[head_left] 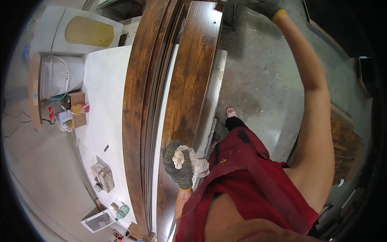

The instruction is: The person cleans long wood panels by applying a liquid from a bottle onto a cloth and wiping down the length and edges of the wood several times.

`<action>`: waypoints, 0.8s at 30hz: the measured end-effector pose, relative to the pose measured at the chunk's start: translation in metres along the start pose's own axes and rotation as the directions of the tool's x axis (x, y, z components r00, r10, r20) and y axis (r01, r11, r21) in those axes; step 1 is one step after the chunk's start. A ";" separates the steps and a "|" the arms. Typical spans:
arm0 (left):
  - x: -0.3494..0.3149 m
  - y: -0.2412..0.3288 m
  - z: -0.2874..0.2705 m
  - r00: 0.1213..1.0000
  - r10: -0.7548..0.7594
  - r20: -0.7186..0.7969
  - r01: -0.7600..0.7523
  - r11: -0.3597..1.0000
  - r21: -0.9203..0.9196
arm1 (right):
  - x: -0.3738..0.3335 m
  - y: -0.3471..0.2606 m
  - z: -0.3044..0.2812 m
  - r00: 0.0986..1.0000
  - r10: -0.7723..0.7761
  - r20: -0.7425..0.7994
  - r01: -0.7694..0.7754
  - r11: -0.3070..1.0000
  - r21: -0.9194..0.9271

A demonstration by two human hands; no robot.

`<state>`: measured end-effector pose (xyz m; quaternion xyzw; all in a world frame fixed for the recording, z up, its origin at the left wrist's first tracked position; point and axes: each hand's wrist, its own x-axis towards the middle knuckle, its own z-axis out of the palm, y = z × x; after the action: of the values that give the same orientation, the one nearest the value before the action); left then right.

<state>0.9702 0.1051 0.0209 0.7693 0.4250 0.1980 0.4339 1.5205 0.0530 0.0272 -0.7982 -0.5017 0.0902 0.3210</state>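
White cloth (200,166) fills the clenched left grip (178,172) over a brown board (193,72); right grip (264,8) unclear.

In the grip, matt crumpled cloth (198,165) against a glove (177,171) of rough knit; beneath, glossy grained wood of the plank (193,76); left of the grip, duller wooden boards (135,101); farther left, smooth tabletop (105,88) and plastic bucket (75,77).

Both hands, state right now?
Left hand: closed on a white cloth, over the brown plank.
Right hand: at the top edge; open or closed cannot be told.
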 end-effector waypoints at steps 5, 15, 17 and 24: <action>0.000 -0.002 0.000 0.997 -0.052 -0.061 0.053 0.998 0.026 | 0.064 -0.045 0.045 0.993 -0.012 0.119 0.018 0.999 -0.043; -0.002 -0.006 0.001 0.998 -0.014 -0.056 0.013 1.000 -0.012 | -0.014 0.024 -0.024 0.964 0.062 0.260 0.007 0.967 -0.255; 0.001 -0.007 -0.001 0.999 -0.002 -0.037 0.000 0.998 -0.062 | -0.044 0.022 -0.047 0.961 0.143 0.238 -0.070 0.954 -0.291; 0.001 0.004 -0.005 0.998 -0.055 -0.039 0.053 0.997 -0.055 | -0.031 0.005 0.041 0.936 -0.066 -0.345 -0.017 0.972 -0.234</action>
<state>0.9696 0.1075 0.0270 0.7414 0.4489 0.2130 0.4511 1.4900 0.0422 -0.0131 -0.8272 -0.4535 -0.1169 0.3104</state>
